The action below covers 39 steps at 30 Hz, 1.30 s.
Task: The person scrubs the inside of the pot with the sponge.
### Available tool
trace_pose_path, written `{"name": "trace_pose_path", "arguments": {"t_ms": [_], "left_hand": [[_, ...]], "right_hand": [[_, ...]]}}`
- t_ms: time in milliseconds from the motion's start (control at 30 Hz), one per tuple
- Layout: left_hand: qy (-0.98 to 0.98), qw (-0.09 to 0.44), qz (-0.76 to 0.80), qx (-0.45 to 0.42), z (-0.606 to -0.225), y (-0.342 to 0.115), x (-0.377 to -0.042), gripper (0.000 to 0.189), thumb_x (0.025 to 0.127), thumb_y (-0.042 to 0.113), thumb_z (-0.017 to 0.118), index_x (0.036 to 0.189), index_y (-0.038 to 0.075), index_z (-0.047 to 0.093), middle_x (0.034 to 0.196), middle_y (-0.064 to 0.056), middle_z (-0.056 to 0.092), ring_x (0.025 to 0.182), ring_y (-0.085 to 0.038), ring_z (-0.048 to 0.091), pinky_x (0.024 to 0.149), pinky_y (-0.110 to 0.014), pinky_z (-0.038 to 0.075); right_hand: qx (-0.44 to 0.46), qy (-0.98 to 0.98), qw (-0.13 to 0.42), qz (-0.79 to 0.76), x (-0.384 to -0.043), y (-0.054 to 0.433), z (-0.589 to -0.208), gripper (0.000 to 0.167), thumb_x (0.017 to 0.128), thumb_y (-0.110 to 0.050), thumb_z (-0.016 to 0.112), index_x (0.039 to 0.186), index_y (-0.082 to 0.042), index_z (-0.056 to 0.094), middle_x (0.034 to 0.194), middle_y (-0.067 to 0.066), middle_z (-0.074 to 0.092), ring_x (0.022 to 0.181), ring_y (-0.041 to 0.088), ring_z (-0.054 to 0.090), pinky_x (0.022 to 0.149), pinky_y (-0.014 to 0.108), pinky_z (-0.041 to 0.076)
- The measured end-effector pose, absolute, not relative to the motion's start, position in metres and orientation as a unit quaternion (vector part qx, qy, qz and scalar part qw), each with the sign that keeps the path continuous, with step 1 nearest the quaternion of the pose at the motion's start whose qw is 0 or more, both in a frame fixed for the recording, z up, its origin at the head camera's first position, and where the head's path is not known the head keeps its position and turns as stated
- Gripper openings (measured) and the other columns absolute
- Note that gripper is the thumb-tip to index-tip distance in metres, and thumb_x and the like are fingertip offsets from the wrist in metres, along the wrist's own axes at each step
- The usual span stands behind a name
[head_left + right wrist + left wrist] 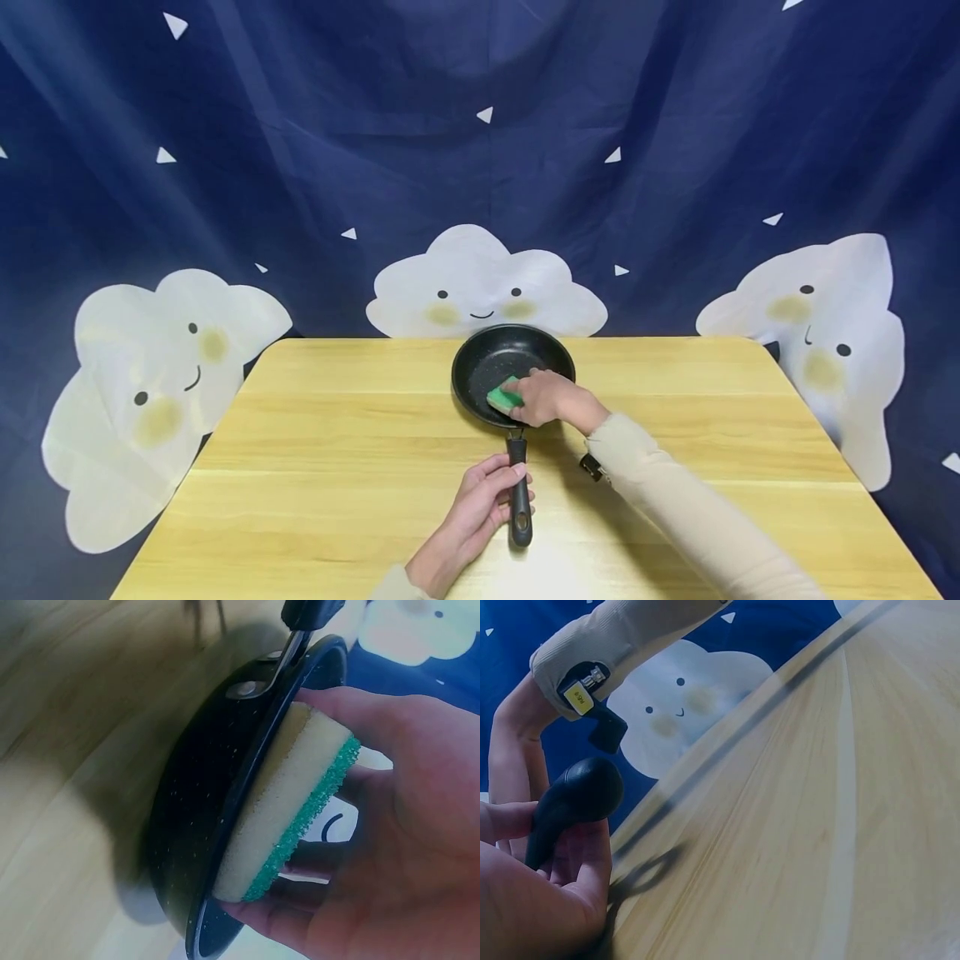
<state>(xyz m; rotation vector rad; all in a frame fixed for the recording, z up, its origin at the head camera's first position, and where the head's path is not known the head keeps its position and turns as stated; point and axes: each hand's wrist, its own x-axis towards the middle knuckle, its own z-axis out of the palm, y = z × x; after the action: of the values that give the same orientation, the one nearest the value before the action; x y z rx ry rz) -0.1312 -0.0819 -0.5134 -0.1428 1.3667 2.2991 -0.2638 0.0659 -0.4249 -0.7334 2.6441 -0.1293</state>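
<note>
A black speckled frying pan (491, 354) is at the far middle of the table, its handle (518, 467) pointing toward me. My left hand (483, 504) grips that handle, thumb on top; in the left wrist view the handle's rounded end (592, 789) sticks out from the fingers. Inside the pan my right hand (551, 396) pinches a sponge (504, 395) with a green scrubbing side and a pale foam side. Seen from the right wrist, the sponge (289, 806) is held between thumb and fingers by its edges, green side toward the palm, foam toward the pan.
The light wooden table (337, 433) spreads around the pan on both sides. Behind it hangs a dark blue curtain (420, 150) with white clouds and small triangles. My right sleeve (690, 500) crosses above the table's right half, with a small black device (591, 467) at the wrist.
</note>
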Motion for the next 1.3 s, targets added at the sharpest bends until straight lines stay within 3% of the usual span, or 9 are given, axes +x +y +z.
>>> {"name": "trace_pose_path", "arguments": {"t_ms": [200, 433, 867, 1300], "left_hand": [[0.497, 0.230, 0.835, -0.056, -0.514, -0.082, -0.132, 0.046, 0.098, 0.018, 0.068, 0.133, -0.008, 0.052, 0.101, -0.008, 0.067, 0.083, -0.017, 0.067, 0.071, -0.031, 0.062], [0.498, 0.230, 0.834, -0.057, -0.512, -0.082, -0.132, 0.045, 0.098, 0.018, 0.068, 0.132, -0.007, 0.053, 0.101, -0.008, 0.066, 0.082, -0.017, 0.067, 0.071, -0.031, 0.061], [0.494, 0.227, 0.837, -0.063, -0.511, -0.079, -0.130, 0.035, 0.097, 0.017, 0.069, 0.124, -0.002, 0.056, 0.098, -0.008, 0.067, 0.079, -0.017, 0.067, 0.068, -0.031, 0.061], [0.496, 0.225, 0.837, -0.054, -0.511, -0.080, -0.130, 0.043, 0.099, 0.017, 0.067, 0.132, -0.007, 0.054, 0.100, -0.007, 0.066, 0.079, -0.015, 0.066, 0.069, -0.029, 0.060]], "right_hand": [[-0.273, 0.937, 0.204, -0.074, -0.261, 0.064, -0.425, 0.054, 0.102, -0.033, 0.061, 0.151, -0.015, 0.052, 0.142, 0.015, 0.060, 0.138, 0.041, 0.045, 0.110, 0.052, 0.044], [-0.278, 0.933, 0.203, -0.105, -0.259, 0.061, -0.424, 0.054, 0.102, -0.032, 0.060, 0.151, -0.014, 0.052, 0.138, 0.014, 0.062, 0.135, 0.039, 0.048, 0.102, 0.048, 0.048], [-0.269, 0.922, 0.211, -0.182, -0.256, 0.056, -0.430, 0.053, 0.103, -0.036, 0.058, 0.152, -0.016, 0.051, 0.144, 0.014, 0.058, 0.137, 0.036, 0.049, 0.110, 0.050, 0.044], [-0.252, 0.914, 0.173, -0.266, -0.256, 0.042, -0.442, 0.055, 0.103, -0.036, 0.058, 0.151, -0.013, 0.049, 0.134, 0.014, 0.063, 0.119, 0.030, 0.059, 0.099, 0.048, 0.050]]}}
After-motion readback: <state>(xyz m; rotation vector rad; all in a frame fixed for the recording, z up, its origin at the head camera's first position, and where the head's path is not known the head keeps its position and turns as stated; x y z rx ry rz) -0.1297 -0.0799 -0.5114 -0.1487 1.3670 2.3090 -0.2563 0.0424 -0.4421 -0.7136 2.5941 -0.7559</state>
